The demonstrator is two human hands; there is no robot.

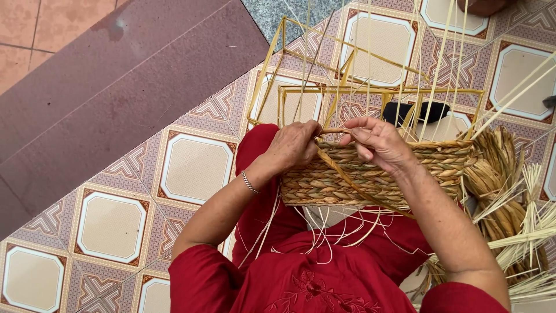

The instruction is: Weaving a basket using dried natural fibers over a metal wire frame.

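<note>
Woven straw forms the half-made basket resting on the person's red lap, above the tiled floor; the left hand pinches its rim. The right hand grips a straw strand at the top edge; a straw bundle lies just beside.

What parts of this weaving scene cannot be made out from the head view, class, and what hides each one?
- Far side of the woven basket: hidden by its own near wall.
- Left hand fingertips: curled behind the basket rim.
- Black object: partly hidden by the wire frame and straw strands.
- Straw bundle: cut off by the right edge.
- Brown object: cut off by the top edge.
</note>
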